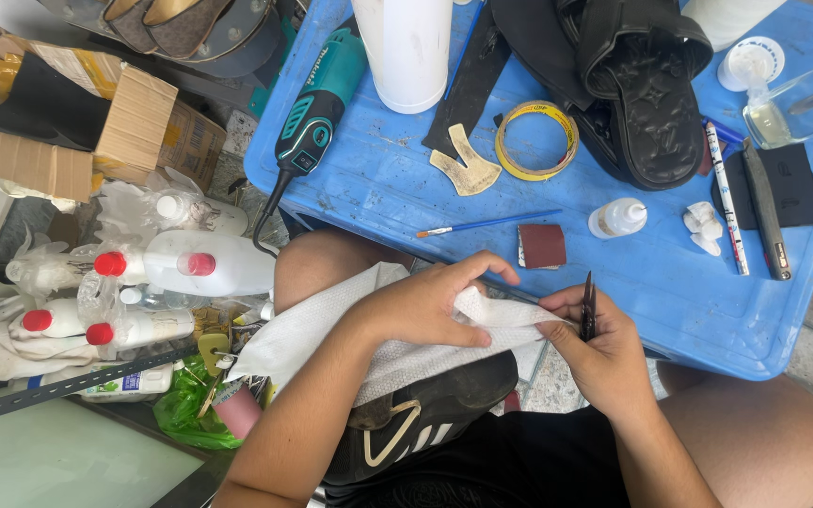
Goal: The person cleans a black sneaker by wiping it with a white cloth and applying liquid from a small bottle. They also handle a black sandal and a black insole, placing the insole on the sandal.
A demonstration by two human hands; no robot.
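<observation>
Pressing down at lower centre, the left hand (425,306) grips a soft white textured cloth (331,325) over a black shoe with white stripes (425,419); the right hand (604,353) pinches a thin dark tool (587,306). The cloth looks light and limp, probably best held bunched.

A blue plastic tabletop (670,310) carries most of the clutter. A teal rotary tool (317,103) lies at its near-left edge beside a tall white cup (408,52). A roll of yellow tape (536,141) sits next to a tan cut-out piece (465,167), with black sandals (646,89) heaped just behind. A thin blue paintbrush (486,224), a dark red sandpaper block (542,246) and a small white glue bottle (617,218) lie closer in. On the floor, white bottles with red caps (181,265) cluster below a cardboard box (134,127)
</observation>
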